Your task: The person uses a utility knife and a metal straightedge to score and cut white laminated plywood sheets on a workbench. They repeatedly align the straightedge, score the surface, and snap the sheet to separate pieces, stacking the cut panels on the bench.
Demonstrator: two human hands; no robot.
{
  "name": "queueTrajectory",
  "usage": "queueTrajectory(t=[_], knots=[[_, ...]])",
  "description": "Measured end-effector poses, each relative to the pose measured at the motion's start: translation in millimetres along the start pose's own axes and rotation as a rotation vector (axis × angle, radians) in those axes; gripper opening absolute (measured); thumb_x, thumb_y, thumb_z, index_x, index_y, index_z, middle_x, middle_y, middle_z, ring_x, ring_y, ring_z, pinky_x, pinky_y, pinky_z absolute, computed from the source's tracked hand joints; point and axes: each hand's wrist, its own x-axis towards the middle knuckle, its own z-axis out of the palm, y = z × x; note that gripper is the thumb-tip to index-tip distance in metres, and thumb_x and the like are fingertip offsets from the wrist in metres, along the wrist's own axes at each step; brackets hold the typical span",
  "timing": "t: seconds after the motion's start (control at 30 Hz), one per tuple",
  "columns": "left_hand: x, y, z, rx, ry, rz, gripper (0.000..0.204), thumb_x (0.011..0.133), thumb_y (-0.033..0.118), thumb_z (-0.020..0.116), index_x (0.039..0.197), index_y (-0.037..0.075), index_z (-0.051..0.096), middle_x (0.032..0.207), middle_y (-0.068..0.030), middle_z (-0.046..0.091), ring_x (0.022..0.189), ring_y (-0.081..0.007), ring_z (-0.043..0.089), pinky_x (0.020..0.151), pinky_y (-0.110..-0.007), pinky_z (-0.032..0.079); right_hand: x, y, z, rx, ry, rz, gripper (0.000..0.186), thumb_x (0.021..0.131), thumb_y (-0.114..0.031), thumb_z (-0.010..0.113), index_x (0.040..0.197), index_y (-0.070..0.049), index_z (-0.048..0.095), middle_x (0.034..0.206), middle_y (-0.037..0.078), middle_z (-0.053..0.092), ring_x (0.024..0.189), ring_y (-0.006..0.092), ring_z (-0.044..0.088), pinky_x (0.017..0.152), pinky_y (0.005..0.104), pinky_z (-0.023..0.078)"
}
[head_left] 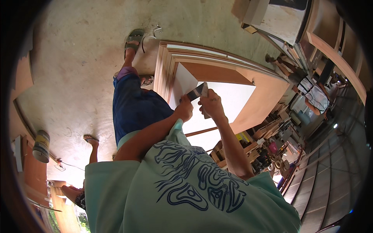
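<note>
In the middle of the head view, my left hand point(185, 110) is closed on the dark metal end of a flat tool point(195, 93). Just to its right, my right hand point(211, 104) grips the tool's pale upright part. Both hands are above a white panel point(233, 97), which lies on stacked wooden boards point(264, 97). My legs in blue trousers and sandals stand at the left side of the stack.
A cylindrical container point(41, 145) stands on the concrete floor point(70, 70) at left, near cables. Another person point(314, 95) is at the right; other people's legs point(72, 193) show at lower left. Timber offcuts point(248, 145) and leaning panels point(279, 19) line the right.
</note>
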Motion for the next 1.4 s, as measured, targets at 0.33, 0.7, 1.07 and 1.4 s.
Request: queueTrajectory(t=[0.33, 0.7, 1.07, 1.4], knots=[[10.2, 12.5, -18.1, -0.029, 0.103, -0.108, 0.071, 0.082, 0.019, 0.070, 0.125, -0.018, 0.026, 0.113, -0.0368, 0.050, 0.098, -0.0457, 0.061, 0.081, -0.045, 0.052, 13.9, -9.5, -0.6, 0.011, 0.009, -0.077, 0.018, 0.085, -0.011, 0.051, 0.094, 0.004, 0.052, 0.070, 0.013, 0.062, 0.050, 0.0162, 0.059, 0.042, 0.0305, 0.049], [19.0, -6.6, -0.6, 0.016, 0.154, -0.026, 0.061, 0.085, 0.022, 0.067, 0.115, -0.018, 0.031, 0.104, -0.0360, 0.057, 0.093, -0.0443, 0.064, 0.078, -0.044, 0.053, 16.0, -4.3, -0.6, 0.107, -0.025, -0.031, 0.016, 0.087, -0.012, 0.050, 0.086, 0.003, 0.054, 0.068, 0.011, 0.061, 0.049, 0.0157, 0.059, 0.041, 0.0309, 0.048], [-9.2, 4.1, -1.4, 0.288, 0.142, 0.064, 0.026, 0.085, 0.015, 0.060, 0.095, -0.008, 0.064, 0.098, -0.0277, 0.063, 0.091, -0.0386, 0.066, 0.080, -0.042, 0.054, -27.7, 18.7, 6.8, -0.031, 0.053, -0.068, 0.018, 0.087, -0.012, 0.051, 0.093, 0.005, 0.052, 0.069, 0.013, 0.063, 0.049, 0.0168, 0.060, 0.041, 0.0315, 0.049], [-1.7, -1.1, -5.8, 0.041, 0.139, 0.045, 0.023, 0.084, 0.019, 0.062, 0.089, -0.002, 0.069, 0.097, -0.0300, 0.062, 0.094, -0.0415, 0.063, 0.084, -0.045, 0.051, 27.8, -9.8, -5.2, 0.081, -0.103, 0.091, 0.015, 0.081, -0.010, 0.058, 0.091, 0.001, 0.056, 0.068, 0.012, 0.062, 0.049, 0.0187, 0.060, 0.040, 0.0324, 0.048]])
